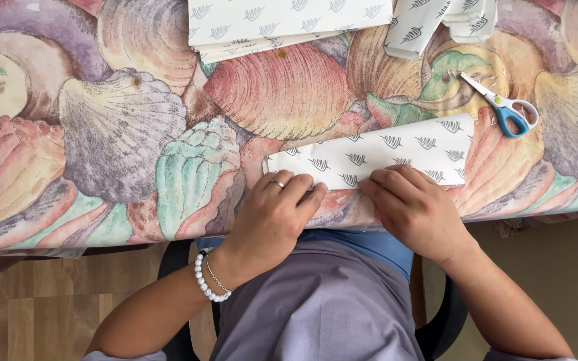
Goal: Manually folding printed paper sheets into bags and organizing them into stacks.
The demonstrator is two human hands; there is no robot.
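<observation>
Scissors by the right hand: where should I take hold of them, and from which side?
Grip the scissors at the blue and white finger loops, probably coming from the right with the right hand. They lie flat on the tablecloth, blades closed and pointing up-left, loops towards the table's right edge, clear of the folded paper.

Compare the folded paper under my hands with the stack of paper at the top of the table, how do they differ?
The folded paper lies at the near table edge, slanted, with the left hand and right hand pressing its lower edge. The paper stack lies at the far edge, untouched and partly cut off by the frame. The folded paper is a narrow strip; the stack looks wider. Both are white with small dark leaf marks.
</observation>
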